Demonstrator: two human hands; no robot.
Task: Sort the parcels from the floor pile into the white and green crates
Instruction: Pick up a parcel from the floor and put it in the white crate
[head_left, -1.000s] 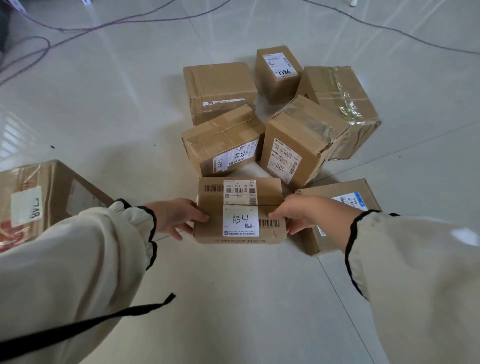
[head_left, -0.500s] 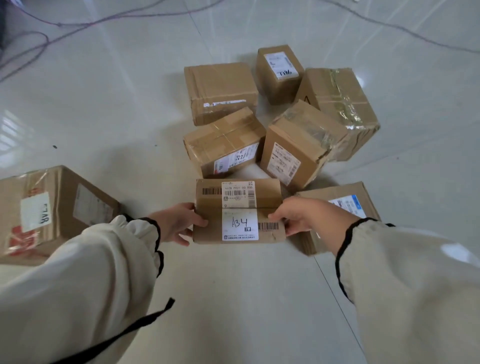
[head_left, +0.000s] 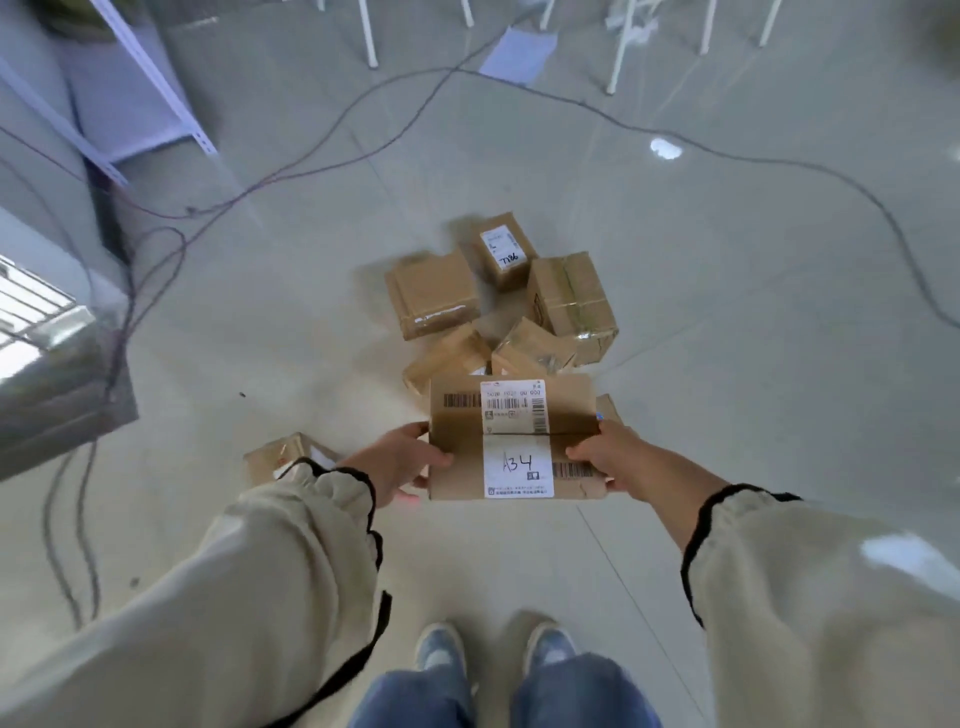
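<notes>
Parcel A34 (head_left: 511, 436), label face up, long axis left to right, left hand (head_left: 400, 465) and right hand (head_left: 613, 457) gripping its ends, now raised off the floor (head_left: 727, 364), above the pile (head_left: 436, 293)

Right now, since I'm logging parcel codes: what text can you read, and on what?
"A34": handwritten on the lower label of the held parcel.
"5028 P02? 00 000": printed on its upper label; blurred, one digit uncertain.
"T186": handwritten on the label of the far parcel; the first character could be 7.
Barcode digits, fine print and other parcels' labels: too small or blurred to read.
</notes>
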